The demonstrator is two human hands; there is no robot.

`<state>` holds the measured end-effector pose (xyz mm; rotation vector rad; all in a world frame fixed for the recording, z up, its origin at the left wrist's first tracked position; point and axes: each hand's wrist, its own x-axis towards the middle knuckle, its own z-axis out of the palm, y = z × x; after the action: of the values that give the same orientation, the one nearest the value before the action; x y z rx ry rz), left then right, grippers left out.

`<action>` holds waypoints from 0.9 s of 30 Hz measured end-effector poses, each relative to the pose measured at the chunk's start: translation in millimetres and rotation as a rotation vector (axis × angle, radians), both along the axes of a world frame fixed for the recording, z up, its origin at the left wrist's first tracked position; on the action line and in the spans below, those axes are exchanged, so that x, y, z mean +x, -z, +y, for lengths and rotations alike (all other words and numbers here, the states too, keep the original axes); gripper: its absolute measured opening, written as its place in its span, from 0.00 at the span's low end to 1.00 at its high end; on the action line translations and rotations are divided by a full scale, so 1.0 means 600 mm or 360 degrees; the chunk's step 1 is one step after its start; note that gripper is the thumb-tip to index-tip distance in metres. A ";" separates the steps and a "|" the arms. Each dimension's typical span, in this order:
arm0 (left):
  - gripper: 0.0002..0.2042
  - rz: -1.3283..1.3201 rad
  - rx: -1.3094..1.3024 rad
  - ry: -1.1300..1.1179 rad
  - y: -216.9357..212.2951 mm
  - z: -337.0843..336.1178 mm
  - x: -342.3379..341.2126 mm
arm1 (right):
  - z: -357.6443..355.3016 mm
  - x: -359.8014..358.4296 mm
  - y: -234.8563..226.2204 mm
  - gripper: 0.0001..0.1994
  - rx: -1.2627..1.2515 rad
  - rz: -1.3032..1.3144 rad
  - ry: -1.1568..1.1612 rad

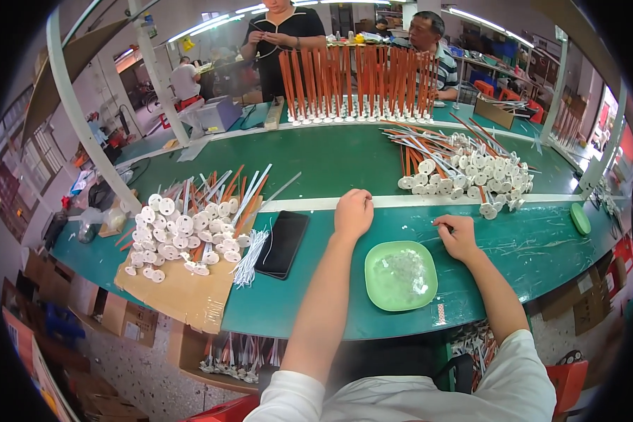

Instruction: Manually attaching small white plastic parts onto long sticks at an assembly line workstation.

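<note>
Nearest you, between your two arms, sits a light green plastic dish with rounded corners (383, 297), with small, pale bits (420, 285) in it; it is probably there so that both hands can reach it easily. Your right hand (457, 235) is just past the dish, fingers bent and thumb close to them; I cannot tell if they pinch a tiny bit. Your left hand (354, 213) is curled loosely by the long white strip (415, 202) across the green table (527, 264); its palm is hidden, so I cannot tell if it has hold of anything. Left of your left arm are a flat black phone (283, 244), a bunch of thin white strings (250, 259) and a brown cardboard sheet (179, 302) under a heap of white round discs on long sticks (183, 224). These would get in the way of reaching left. Beyond your right hand, another heap of white discs and sticks (480, 161) takes up space. Farther ahead of both hands stands a row of tall red-brown sticks (348, 84), partly hiding two people (288, 32).
</note>
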<state>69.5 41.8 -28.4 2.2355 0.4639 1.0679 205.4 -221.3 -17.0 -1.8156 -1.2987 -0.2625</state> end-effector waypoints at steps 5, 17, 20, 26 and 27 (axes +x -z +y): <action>0.06 0.0002 0.0106 -0.0006 0.005 0.001 0.000 | -0.002 -0.001 -0.001 0.07 -0.0001 -0.0002 0.0007; 0.07 0.0163 0.0038 0.0026 0.000 0.002 0.002 | 0.003 -0.004 -0.005 0.07 -0.0017 -0.0060 0.0004; 0.06 0.0153 0.0062 0.0024 0.000 0.001 0.001 | 0.002 -0.004 -0.003 0.07 -0.0017 -0.0042 0.0017; 0.07 0.0207 0.0107 0.0022 0.002 0.000 -0.002 | -0.001 -0.006 -0.005 0.06 -0.0031 -0.0016 0.0022; 0.07 0.0190 0.0142 0.0007 0.001 0.000 -0.002 | 0.000 -0.006 -0.006 0.06 -0.0012 -0.0027 0.0018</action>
<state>68.3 41.8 -28.9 2.3869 0.4697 0.9739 201.8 -221.5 -13.6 -1.8314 -1.3035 -0.2802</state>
